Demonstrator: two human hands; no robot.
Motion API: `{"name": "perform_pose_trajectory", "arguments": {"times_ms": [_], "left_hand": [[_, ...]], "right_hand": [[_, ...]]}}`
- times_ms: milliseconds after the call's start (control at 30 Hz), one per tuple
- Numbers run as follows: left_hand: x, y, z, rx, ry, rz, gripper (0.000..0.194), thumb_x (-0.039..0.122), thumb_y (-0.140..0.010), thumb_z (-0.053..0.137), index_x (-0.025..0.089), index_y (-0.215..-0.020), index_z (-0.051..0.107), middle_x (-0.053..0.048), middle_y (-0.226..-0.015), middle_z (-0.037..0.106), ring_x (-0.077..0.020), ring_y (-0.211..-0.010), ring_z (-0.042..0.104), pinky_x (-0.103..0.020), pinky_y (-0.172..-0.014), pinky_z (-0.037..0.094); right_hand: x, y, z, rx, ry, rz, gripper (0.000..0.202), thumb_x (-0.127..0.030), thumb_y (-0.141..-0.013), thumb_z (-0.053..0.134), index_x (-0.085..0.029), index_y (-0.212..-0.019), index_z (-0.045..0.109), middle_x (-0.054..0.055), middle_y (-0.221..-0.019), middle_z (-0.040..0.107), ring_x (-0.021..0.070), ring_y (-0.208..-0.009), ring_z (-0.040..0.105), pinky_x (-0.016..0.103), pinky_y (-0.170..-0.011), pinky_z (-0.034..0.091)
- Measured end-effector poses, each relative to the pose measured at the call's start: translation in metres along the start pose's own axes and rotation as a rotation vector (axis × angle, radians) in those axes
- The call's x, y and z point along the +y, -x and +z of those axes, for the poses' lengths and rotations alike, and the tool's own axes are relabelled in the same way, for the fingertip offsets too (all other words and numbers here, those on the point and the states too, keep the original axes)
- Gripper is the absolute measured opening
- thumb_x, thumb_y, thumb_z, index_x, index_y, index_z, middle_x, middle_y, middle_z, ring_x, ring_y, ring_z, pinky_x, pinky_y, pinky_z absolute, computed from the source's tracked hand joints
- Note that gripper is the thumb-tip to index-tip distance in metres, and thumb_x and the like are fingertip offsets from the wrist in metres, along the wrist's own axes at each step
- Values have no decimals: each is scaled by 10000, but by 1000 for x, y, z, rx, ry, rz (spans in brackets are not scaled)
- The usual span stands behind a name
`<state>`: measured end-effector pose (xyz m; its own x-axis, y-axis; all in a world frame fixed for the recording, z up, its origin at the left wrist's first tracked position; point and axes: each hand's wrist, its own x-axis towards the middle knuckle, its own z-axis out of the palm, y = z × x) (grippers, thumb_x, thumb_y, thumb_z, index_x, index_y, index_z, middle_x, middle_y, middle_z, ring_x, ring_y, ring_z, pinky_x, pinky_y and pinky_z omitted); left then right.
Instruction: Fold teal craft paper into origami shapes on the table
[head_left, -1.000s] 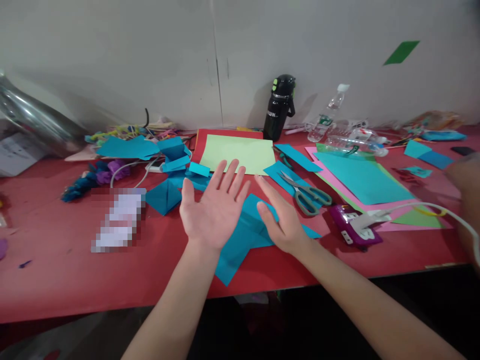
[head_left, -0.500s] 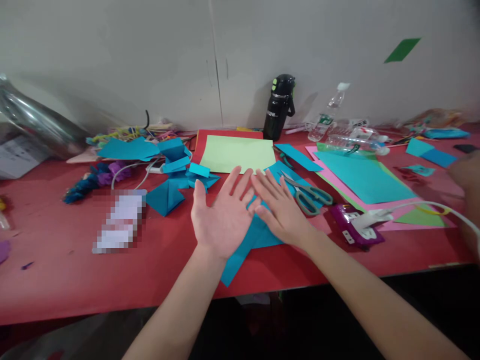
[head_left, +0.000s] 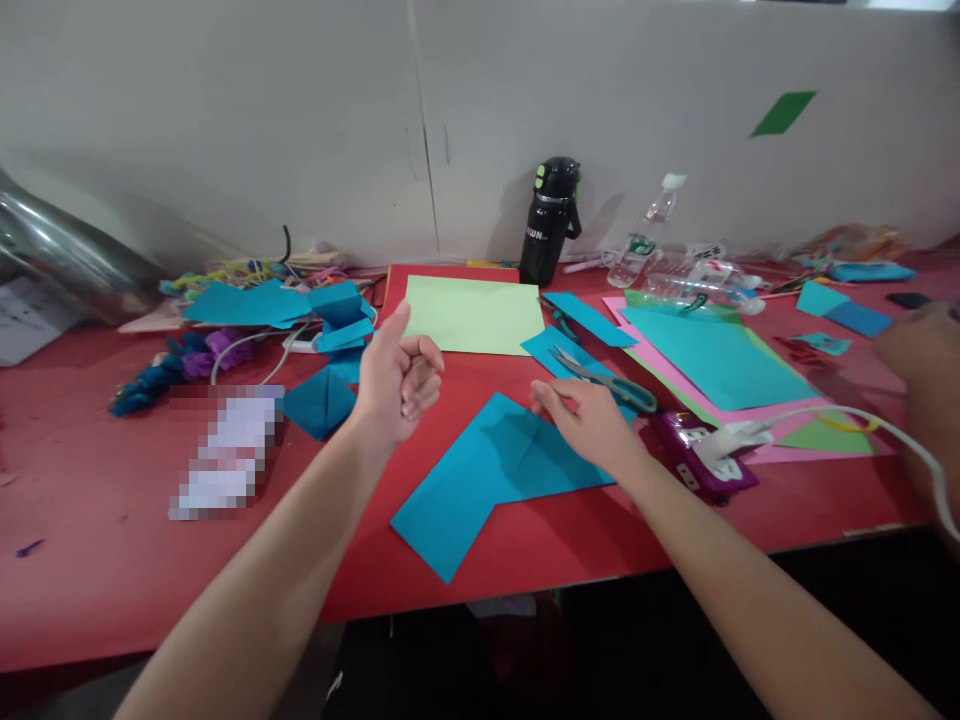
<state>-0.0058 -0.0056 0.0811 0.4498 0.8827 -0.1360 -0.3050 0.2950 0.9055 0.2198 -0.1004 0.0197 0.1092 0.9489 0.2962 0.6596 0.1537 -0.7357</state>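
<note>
My left hand (head_left: 399,378) is raised over the red table, thumb pointing up and fingers loosely curled, with nothing in it. My right hand (head_left: 583,418) hovers over the right part of a folded blue paper (head_left: 457,475); its thumb and fingertips are drawn together, and no object shows between them. The paper lies bent at an angle near the table's front edge, with a crease and hand shadows on it. Just behind my right hand, grey-green scissors (head_left: 622,388) rest on another blue paper piece (head_left: 540,352).
Folded blue papers (head_left: 321,400) and a pixelated flat object (head_left: 232,445) lie left. A light green sheet (head_left: 476,315) and black bottle (head_left: 549,225) are behind. Right are coloured sheets (head_left: 712,355), a purple power strip (head_left: 701,465), plastic bottles (head_left: 637,250) and another person's arm (head_left: 919,370).
My hands have moved apart, the left one to the left, uncovering the blue paper. Their outstretched fingers have curled in. The view has shifted slightly.
</note>
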Motion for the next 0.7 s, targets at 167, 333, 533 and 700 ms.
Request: {"name": "perform_pose_trajectory", "arguments": {"times_ms": [167,333,533,700], "left_hand": [[-3,-4,-19,-162,52,54,728,791,-868,344,234,-1123,738,-97,-1017,755,-255,-1055,690,-321,-790,563],[-15,4,-25,-245,91,15,966,942,-745,263,396,-1537,347,27,-1625,357,-294,-1544,192,-489,-1120,381],[-14,4,-26,-358,153,-27,1071,975,-713,166,379,-1603,142,17,-1672,242,-298,-1568,24,-551,-1219,152],[-14,4,-26,-444,210,-91,1090,994,-684,141,404,-1601,120,33,-1681,207,-283,-1567,-57,-540,-1235,9]], "right_hand": [[-4,1,-3,-85,-425,146,647,-706,-937,438,-357,-1481,466,-22,-1636,339,244,-1533,245,477,-1246,222],[-24,7,-11,-229,-999,232,1018,-972,-714,73,-448,-1571,245,-108,-1679,187,229,-1569,50,497,-1259,140],[-29,8,-17,-308,-1268,302,1101,-1014,-647,82,-440,-1583,177,-97,-1690,156,218,-1570,-14,515,-1253,55],[-32,8,-22,-372,-1429,356,1078,-1009,-666,139,-443,-1584,138,-66,-1688,180,274,-1567,42,621,-1210,136]]}}
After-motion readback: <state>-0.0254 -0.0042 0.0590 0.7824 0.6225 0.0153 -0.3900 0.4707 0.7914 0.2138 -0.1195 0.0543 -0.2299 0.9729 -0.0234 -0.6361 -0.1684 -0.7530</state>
